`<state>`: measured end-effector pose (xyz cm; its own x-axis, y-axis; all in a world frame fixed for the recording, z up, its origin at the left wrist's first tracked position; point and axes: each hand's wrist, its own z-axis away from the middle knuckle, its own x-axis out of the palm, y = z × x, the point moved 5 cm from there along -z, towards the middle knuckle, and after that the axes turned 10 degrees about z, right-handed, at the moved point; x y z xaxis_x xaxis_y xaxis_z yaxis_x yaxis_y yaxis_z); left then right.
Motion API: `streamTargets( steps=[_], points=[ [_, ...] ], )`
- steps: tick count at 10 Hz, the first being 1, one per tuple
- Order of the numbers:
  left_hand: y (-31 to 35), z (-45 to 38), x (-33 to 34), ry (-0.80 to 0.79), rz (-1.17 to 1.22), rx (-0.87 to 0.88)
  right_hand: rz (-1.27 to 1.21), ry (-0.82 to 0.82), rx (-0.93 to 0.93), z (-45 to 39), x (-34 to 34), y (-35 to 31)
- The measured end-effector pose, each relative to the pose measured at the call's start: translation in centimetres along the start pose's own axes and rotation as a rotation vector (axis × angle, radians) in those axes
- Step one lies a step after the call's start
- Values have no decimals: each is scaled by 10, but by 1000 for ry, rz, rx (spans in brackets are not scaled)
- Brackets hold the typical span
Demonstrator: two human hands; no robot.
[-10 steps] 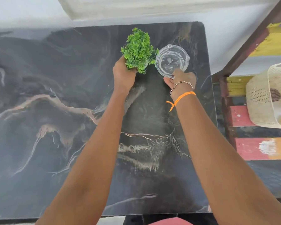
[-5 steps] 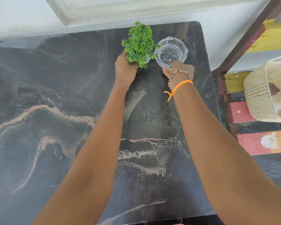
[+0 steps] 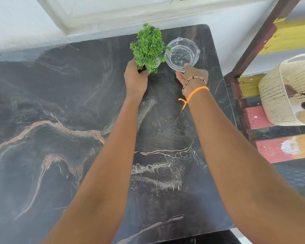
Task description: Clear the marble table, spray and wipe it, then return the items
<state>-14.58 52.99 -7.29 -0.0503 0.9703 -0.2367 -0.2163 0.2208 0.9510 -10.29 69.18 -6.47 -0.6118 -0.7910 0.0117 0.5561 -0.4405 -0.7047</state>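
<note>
Two hands out at the far right end of the marble table [image 3: 60, 138]. Left hand [image 3: 136, 80] wraps the small pot under the green plant [image 3: 149, 47]. Right hand [image 3: 192, 75] has fingers curled on the near rim of the glass bowl [image 3: 182, 55], just beside the plant. Risk: one-sided rim grip, smooth glass could slip; foliage hides the pot, can't judge that grip.

Plant's pot [image 3: 149, 68] — seemingly white — mostly hidden.
</note>
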Motion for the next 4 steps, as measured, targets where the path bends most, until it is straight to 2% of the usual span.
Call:
streamTargets(
  steps=[1,2,4],
  points=[
    [-4,17,-7,52,60,-56,-78,63,-25,7,-7,3],
    [-3,45,-20,150,135,-77,-61,-10,-45,27,-8,8],
    [20,110,-60,213,209,10,100,-202,-140,97,5,14]
  ],
)
